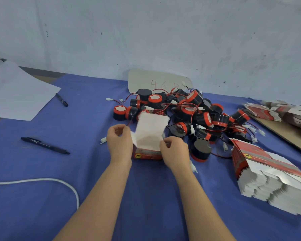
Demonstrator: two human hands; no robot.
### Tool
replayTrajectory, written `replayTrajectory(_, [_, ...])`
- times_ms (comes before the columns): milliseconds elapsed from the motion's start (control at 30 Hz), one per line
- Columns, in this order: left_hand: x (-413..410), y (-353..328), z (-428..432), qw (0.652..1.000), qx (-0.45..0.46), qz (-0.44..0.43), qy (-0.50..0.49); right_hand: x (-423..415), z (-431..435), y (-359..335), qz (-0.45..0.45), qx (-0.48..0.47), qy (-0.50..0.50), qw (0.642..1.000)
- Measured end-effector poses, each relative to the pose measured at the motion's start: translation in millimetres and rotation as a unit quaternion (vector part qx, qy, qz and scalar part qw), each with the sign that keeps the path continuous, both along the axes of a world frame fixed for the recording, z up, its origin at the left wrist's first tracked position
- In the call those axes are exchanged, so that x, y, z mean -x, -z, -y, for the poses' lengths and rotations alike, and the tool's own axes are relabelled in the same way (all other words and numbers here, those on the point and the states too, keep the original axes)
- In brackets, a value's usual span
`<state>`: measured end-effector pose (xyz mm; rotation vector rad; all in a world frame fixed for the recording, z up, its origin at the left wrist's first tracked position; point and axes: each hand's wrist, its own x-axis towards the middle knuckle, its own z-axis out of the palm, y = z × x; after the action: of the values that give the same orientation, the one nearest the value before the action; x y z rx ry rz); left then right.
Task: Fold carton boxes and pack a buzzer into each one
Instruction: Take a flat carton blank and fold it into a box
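Across the smooth blue cloth (80,129) we see a tangled heap of black-and-red cylindrical plastic buzzers (186,112), then a fanned stack of flat glossy cartons (268,173). Just before the heap stands the small red cardboard box (147,154), white lid raised, our left hand (119,141) and right hand (174,152) curled around its sides.

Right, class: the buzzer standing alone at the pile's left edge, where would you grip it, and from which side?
Probably pinch the lone buzzer across its round black body, coming from the left: it stands upright, red cap up, and the buzzer pile crowds its right side.
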<state>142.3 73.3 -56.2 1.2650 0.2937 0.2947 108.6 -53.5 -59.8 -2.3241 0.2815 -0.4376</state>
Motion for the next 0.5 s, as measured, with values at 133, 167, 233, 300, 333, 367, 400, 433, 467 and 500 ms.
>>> replayTrajectory(133, [2.0, 6.3, 6.9, 0.991, -0.123, 0.056, 0.023, 1.8, 6.5, -3.3, 0.052, -0.095, 0.035, 0.994])
replayTrajectory(167, [2.5, 8.8, 8.8, 0.984, -0.162, 0.064, 0.025, 1.5, 6.1, -3.3, 0.06, -0.11, 0.03, 0.992])
replayTrajectory(233, [3.1, 12.2, 11.0, 0.98, -0.187, 0.044, 0.058, 1.1, 4.2, -2.4, 0.074, -0.116, 0.019, 0.99])
replayTrajectory(300, [3.1, 10.9, 10.7, 0.982, -0.164, 0.025, 0.086, -0.5, 2.5, -1.7, 0.085, -0.094, 0.024, 0.992])
replayTrajectory(333, [4.5, 7.6, 10.7, 0.987, -0.134, 0.029, 0.086, -1.1, 2.1, -1.7, 0.088, -0.092, 0.028, 0.991])
replayTrajectory(367, [6.2, 3.8, 10.7, 0.99, -0.1, 0.042, 0.085, -1.3, 2.5, -2.2, 0.09, -0.103, 0.031, 0.99])
replayTrajectory(400, [8.6, -1.0, 11.0, 0.991, -0.07, 0.065, 0.091, -1.9, 3.2, -2.5, 0.088, -0.125, 0.035, 0.988])
replayTrajectory(433, [11.9, -6.1, 12.0, 0.988, -0.049, 0.092, 0.11, -2.2, 4.2, -3.2, 0.083, -0.155, 0.039, 0.984])
replayTrajectory(467, [16.2, -10.4, 13.8, 0.983, -0.047, 0.117, 0.136, -2.5, 5.2, -4.7, 0.078, -0.193, 0.04, 0.977])
replayTrajectory(500, [20.4, -12.4, 16.0, 0.975, -0.069, 0.137, 0.162, -2.2, 5.2, -7.0, 0.074, -0.233, 0.033, 0.969])
